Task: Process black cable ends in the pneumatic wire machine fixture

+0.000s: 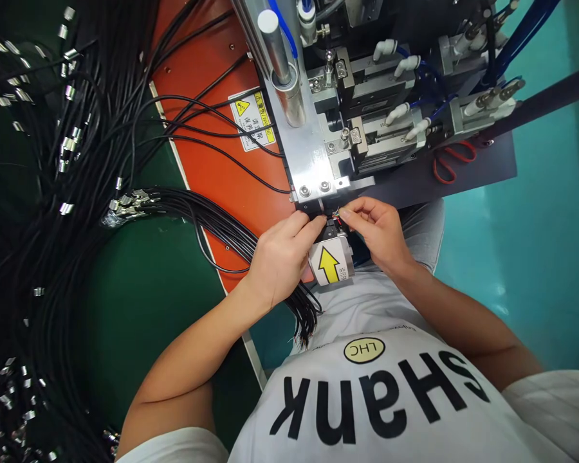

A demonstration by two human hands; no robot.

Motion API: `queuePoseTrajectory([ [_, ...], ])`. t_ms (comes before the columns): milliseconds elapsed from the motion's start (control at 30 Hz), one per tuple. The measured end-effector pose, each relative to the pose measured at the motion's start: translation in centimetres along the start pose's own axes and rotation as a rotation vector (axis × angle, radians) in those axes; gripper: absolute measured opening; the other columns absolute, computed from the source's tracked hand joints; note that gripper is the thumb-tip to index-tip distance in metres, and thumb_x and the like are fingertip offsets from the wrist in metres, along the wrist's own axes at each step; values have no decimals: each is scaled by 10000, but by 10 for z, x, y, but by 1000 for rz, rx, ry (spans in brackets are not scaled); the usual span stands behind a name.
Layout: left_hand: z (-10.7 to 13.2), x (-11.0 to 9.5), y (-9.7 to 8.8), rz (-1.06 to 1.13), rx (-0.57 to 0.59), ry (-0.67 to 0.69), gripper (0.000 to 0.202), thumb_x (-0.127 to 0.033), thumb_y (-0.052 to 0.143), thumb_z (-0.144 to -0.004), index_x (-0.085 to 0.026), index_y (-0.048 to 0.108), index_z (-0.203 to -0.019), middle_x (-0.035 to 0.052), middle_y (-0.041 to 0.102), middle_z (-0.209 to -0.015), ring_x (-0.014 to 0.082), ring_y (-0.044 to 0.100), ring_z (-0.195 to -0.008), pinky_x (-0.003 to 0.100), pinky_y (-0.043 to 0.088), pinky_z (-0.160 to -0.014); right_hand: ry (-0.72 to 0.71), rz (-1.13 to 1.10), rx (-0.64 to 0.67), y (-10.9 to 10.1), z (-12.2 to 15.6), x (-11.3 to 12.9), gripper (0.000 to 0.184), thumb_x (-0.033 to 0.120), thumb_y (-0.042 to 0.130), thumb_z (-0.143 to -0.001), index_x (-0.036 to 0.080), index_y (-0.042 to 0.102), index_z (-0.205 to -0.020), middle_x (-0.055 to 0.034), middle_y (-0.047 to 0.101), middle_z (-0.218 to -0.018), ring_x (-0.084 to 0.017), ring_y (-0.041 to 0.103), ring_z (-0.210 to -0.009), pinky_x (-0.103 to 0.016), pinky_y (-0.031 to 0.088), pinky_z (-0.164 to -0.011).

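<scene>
At the front of the machine's black fixture, my right hand pinches the thin coloured wires, red and green among them. My left hand is across from it, fingers closed and fingertips pressed down at the fixture's left side; what lies under them is hidden. A bundle of black cables runs behind my left hand, and its stripped ends hang out below the wrist. Just under the fixture sits a white cover with a yellow arrow.
Metal machine plate and pneumatic cylinders stand beyond my hands. Red-handled scissors lie at right. Loose black cables with metal ends cover the green table. A warning label is on the orange base.
</scene>
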State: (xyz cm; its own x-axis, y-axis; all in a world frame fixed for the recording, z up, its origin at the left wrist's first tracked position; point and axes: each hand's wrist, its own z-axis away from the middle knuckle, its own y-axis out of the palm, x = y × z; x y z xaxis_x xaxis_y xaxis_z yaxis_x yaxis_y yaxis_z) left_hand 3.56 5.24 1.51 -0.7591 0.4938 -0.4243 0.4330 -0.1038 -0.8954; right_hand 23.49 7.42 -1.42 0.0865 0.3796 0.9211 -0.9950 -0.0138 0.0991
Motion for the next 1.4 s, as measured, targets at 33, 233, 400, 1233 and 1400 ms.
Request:
queuePoseTrajectory([
  [33, 0, 0, 0, -2, 1, -2, 379, -125, 370, -976, -185, 572, -1290, 71, 638, -962, 181, 625, -861, 285, 515, -690, 0, 2, 0, 0, 0, 0, 158, 336, 774, -792, 198, 703, -763, 9, 686, -726, -112, 576, -635, -265, 487, -621],
  [233, 1, 1, 1, 3, 5, -3, 385, -133, 377, -975, -191, 572, -1301, 76, 637, -963, 188, 623, -859, 297, 513, -691, -22, -13, 13, -1, -1, -2, 137, 312, 769, -803, 198, 701, -768, 11, 694, -743, -108, 587, -649, -265, 489, -644],
  [400, 1, 1, 1, 14, -1, -7, 387, -125, 386, -970, -193, 573, -1302, 73, 634, -965, 183, 620, -855, 289, 503, -685, -26, -2, 13, -1, 0, -2, 139, 317, 768, -805, 199, 703, -773, 9, 701, -753, -112, 591, -653, -272, 496, -653],
  [1233, -2, -3, -4, -132, 44, 50, 420, -109, 407, -930, -183, 592, -1300, 53, 614, -852, 172, 558, -722, 282, 435, -592, -33, 3, 0, 0, 0, -4, 160, 336, 765, -805, 201, 686, -773, 12, 667, -738, -112, 560, -646, -264, 468, -613],
  [1400, -2, -3, -4, -155, 67, 39, 455, -96, 405, -908, -196, 574, -1318, 51, 621, -865, 170, 560, -728, 280, 445, -601, -79, 34, -21, 3, 3, -6, 169, 356, 748, -822, 206, 673, -802, 6, 670, -773, -125, 595, -686, -284, 503, -666],
])
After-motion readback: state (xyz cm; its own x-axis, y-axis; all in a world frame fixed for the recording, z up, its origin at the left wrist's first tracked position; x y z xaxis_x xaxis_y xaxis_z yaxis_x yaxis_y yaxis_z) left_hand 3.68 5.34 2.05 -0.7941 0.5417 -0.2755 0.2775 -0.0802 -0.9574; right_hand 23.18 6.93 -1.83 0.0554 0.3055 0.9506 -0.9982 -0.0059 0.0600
